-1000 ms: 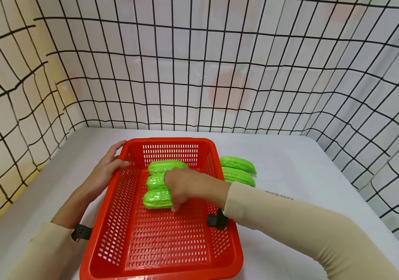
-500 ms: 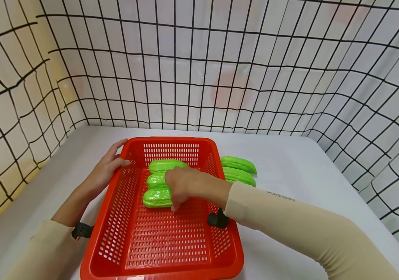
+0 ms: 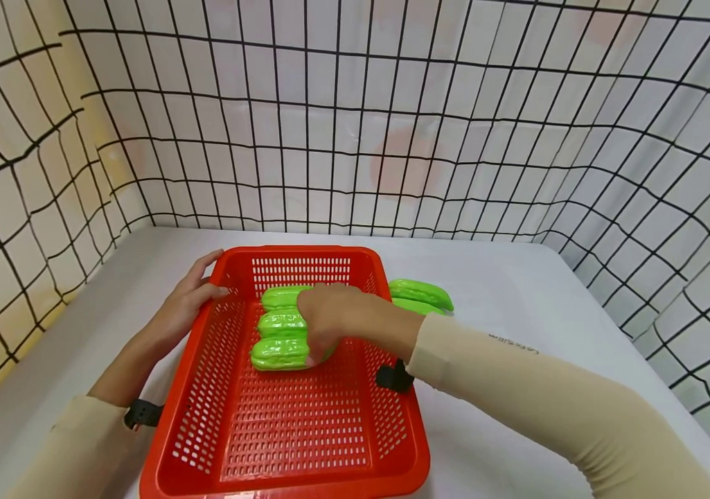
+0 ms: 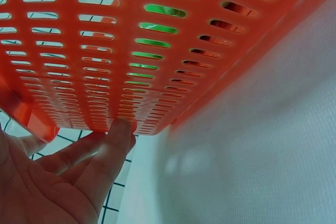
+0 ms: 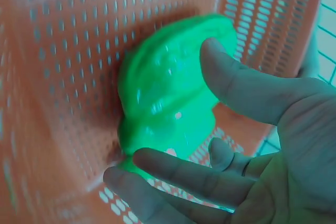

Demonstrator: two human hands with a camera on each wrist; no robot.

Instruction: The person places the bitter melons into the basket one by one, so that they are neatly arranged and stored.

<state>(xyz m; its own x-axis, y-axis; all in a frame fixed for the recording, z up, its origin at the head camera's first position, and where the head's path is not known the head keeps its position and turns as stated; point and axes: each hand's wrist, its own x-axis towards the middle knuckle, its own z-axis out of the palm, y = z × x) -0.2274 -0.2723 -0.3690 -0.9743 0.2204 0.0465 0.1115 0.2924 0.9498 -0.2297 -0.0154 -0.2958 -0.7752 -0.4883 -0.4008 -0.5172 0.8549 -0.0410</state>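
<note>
Three glossy green ridged vegetables, long like cucumbers, lie side by side in the red plastic basket [image 3: 295,443]; the nearest vegetable [image 3: 280,353] is partly covered by my right hand [image 3: 332,315]. In the right wrist view that hand's fingers are spread, with the thumb [image 5: 220,69] in front of a green vegetable [image 5: 163,72]; contact cannot be told. My left hand [image 3: 183,305] holds the basket's far left rim, thumb over the edge. In the left wrist view its fingers [image 4: 107,161] lie against the outer slotted wall [image 4: 105,40].
Two more green vegetables [image 3: 420,292] lie on the white table [image 3: 504,291], right of the basket and partly behind its wall and the right arm. Black grid netting [image 3: 342,125] before pale sheets encloses the back and sides. Both wrists carry black straps.
My right hand has shifted slightly right and away from me, uncovering more of the nearest vegetable. The left hand and the basket stay in place.
</note>
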